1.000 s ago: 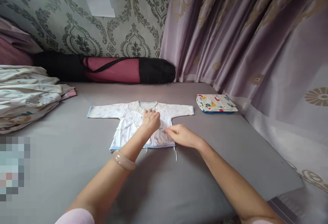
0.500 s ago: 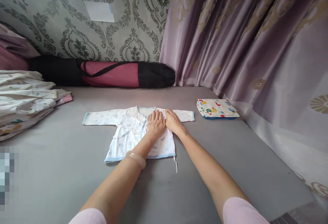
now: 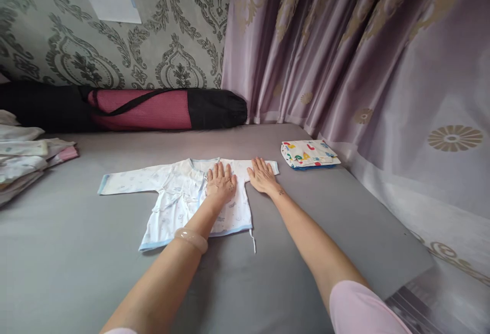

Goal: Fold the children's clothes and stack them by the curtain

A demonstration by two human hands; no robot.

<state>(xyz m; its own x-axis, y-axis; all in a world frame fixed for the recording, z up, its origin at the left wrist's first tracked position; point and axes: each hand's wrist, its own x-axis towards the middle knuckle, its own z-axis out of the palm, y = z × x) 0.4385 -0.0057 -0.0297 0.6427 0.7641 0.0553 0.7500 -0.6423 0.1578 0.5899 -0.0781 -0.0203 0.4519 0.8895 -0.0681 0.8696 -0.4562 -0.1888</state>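
Note:
A small white baby shirt [image 3: 176,211] with pale blue trim lies spread out on the grey sheet [image 3: 298,273], both sleeves stretched sideways. Thin ties show on its front, and one hangs loose below the hem at the right. My left hand [image 3: 221,183] rests flat on the right part of the shirt's chest, fingers spread. On the right sleeve, near the cuff, lies my right hand [image 3: 262,175], palm down with its fingers apart. Neither hand grips anything; the cloth under both palms is hidden.
To the right of the shirt sits a folded cloth [image 3: 309,153] with colourful letters. A black and pink mat bag [image 3: 141,109] lies along the patterned wall. Piled clothes [image 3: 23,160] are at the left edge. A purple curtain [image 3: 325,58] hangs along the right side.
My right hand has slid outward along the right sleeve and its fingers have spread flat. My left hand stays on the chest. The view has turned somewhat to the right.

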